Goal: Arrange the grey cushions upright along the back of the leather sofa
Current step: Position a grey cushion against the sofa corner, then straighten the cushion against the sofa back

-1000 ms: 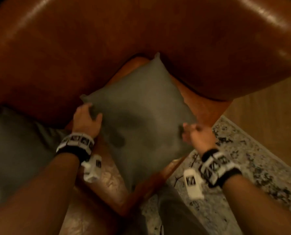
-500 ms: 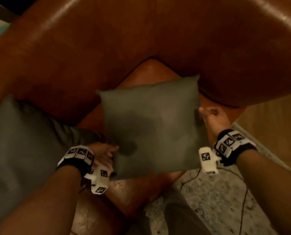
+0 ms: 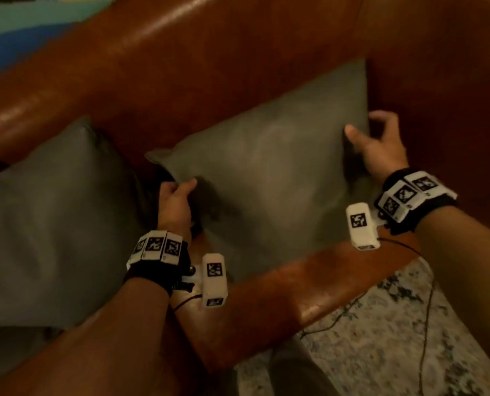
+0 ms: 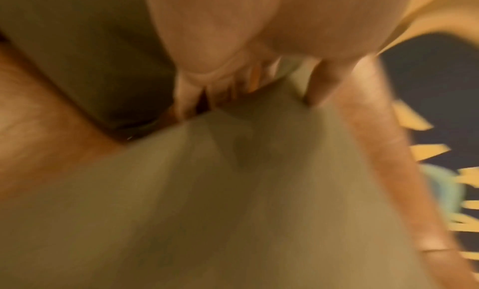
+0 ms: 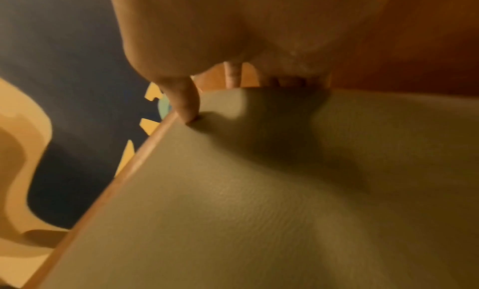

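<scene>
Now grey cushion (image 3: pixel 269 178) between left hand (image 3: pixel 175 207), right hand (image 3: pixel 381 147), both gripping edges.

Dim warm light, glare streaks on leather sofa (image 3: pixel 238 67) — wrist views motion-blurred, edges smeared

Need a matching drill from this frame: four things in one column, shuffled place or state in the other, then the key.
Things:
1. left hand
2. right hand
3. left cushion
4. rug

Place or state:
A. on the floor in front of the sofa
B. grips the right edge of the held cushion
C. leans on the backrest, untouched
D. grips the held cushion's left edge

Pairs: 1-D, 2-B, 3-C, 4-A
</scene>
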